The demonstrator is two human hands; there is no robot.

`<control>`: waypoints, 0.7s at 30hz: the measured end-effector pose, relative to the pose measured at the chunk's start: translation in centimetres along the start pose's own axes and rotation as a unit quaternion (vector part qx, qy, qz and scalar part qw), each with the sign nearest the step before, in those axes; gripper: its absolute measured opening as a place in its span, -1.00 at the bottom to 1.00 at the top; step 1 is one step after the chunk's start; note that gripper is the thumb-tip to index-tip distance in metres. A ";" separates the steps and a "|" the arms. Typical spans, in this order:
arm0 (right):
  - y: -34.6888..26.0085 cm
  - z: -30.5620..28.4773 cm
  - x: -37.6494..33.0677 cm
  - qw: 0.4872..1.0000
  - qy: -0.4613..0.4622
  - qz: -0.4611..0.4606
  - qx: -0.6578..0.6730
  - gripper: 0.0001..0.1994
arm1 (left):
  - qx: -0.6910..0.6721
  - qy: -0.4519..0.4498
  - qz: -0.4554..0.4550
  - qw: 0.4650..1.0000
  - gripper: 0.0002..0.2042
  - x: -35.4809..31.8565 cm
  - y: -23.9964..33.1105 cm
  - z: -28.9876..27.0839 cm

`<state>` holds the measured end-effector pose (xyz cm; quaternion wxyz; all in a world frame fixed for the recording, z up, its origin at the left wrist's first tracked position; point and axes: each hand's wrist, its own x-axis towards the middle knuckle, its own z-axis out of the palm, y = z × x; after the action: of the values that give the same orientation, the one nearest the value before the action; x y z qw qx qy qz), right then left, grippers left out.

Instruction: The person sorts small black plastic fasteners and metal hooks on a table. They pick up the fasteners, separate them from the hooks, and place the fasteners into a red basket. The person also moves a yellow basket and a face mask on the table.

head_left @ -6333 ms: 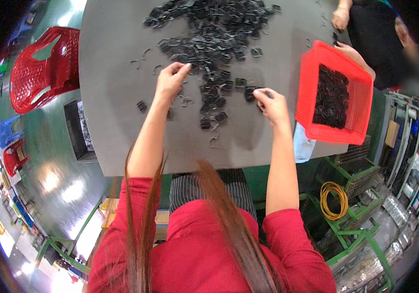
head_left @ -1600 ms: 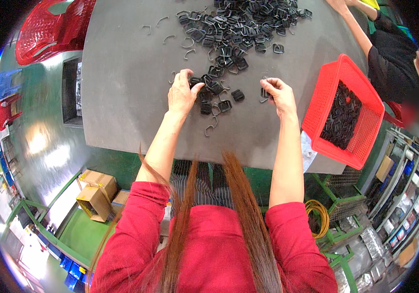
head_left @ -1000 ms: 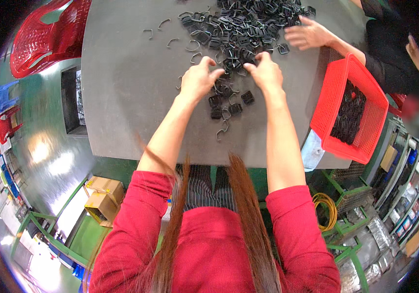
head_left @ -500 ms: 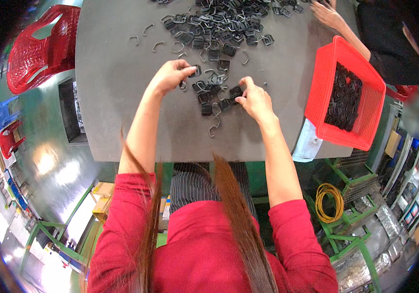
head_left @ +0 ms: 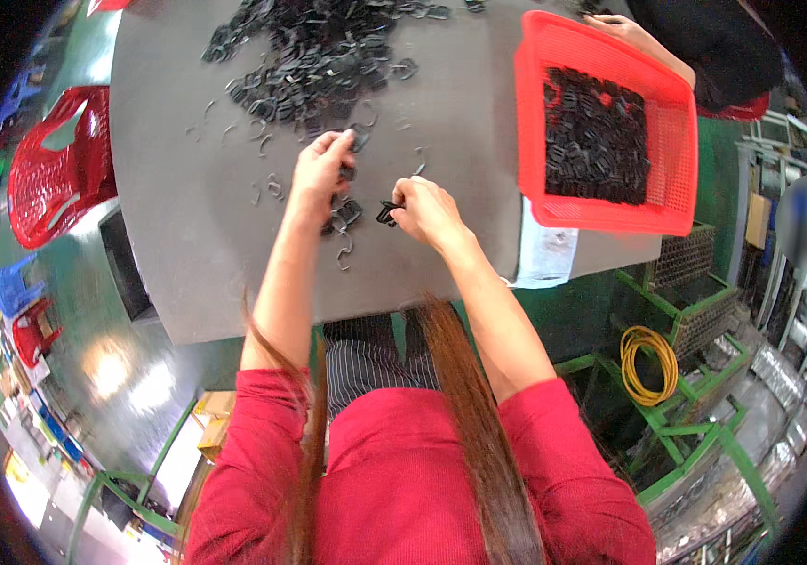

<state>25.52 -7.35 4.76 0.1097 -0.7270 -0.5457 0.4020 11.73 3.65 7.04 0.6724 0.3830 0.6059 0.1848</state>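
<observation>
My left hand [head_left: 320, 177] is closed with its fingertips on a small black plastic buckle [head_left: 359, 140], above the grey table [head_left: 206, 226]. Under and beside that hand lie a few more black buckles [head_left: 345, 215], partly hidden by it. My right hand [head_left: 428, 211] pinches another black buckle [head_left: 387, 213] between thumb and fingers, a short way right of them. Thin curved dark scraps [head_left: 344, 252] lie near both hands.
A large heap of black buckles [head_left: 309, 56] covers the table's far middle. At the right stands a red basket [head_left: 671, 202] partly filled with black pieces, a light blue cloth [head_left: 546, 256] by its near edge. Beyond it reaches a co-worker's arm [head_left: 653, 47]. A red chair [head_left: 36, 179] stands left.
The view has turned, so the basket appears farther left and higher. My hands have come closer together, and the loose buckles by them are now mostly behind my left hand.
</observation>
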 end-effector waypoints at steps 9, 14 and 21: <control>9.5 -18.3 -8.8 0.934 0.331 0.133 -0.001 -0.75 | 0.061 -0.102 0.278 0.953 -0.69 -4.0 3.9 24.6; 11.3 -19.0 -6.4 0.898 0.419 0.039 -0.132 -0.64 | 0.138 0.028 0.486 0.862 -0.68 -3.3 4.8 19.3; -3.9 -5.6 4.9 0.960 0.234 -0.155 0.016 -0.86 | 0.358 0.396 0.206 0.820 -0.59 4.9 -4.0 -1.9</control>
<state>27.13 0.00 8.44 0.3068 -0.7054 -0.6044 0.2075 10.00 5.18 0.80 0.1355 0.6067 0.7504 0.2248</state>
